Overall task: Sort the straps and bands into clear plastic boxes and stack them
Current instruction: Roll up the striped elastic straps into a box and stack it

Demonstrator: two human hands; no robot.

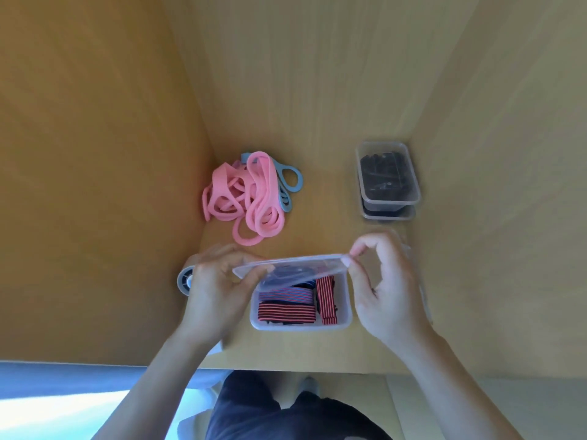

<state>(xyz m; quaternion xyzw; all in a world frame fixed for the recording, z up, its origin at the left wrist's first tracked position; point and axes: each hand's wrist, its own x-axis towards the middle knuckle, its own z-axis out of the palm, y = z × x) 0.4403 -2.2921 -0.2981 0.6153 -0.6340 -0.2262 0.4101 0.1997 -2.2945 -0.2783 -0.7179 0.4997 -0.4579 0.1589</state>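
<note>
I am holding a clear plastic lid [295, 265] with both hands, which are set apart at its two ends. My left hand [216, 287] is pinching the lid's left end between thumb and curled fingers, and my right hand [384, 290] is pinching its right corner with thumb and fingertips. The lid is sitting tilted over the far part of a clear plastic box [344, 312], leaving the near part uncovered; I cannot tell whether it is touching the rim. The box is standing on the wooden counter [324, 201] near its front edge, between my two wrists. Folded striped straps [286, 308], red and black with one blue and red, are lying packed inside it, some flat and one set on end at the right. Just behind my left hand, a grey ring-shaped thing [184, 279] is peeking out, mostly hidden. Farther back on the left, a loose heap of pink bands [247, 198] is lying against the wooden side wall [95, 154], with a few blue-grey bands [290, 176] tucked under its right side. Well apart on the far right, a closed clear box [389, 173] of dark things is sitting stacked on a second clear box [390, 214].
</note>
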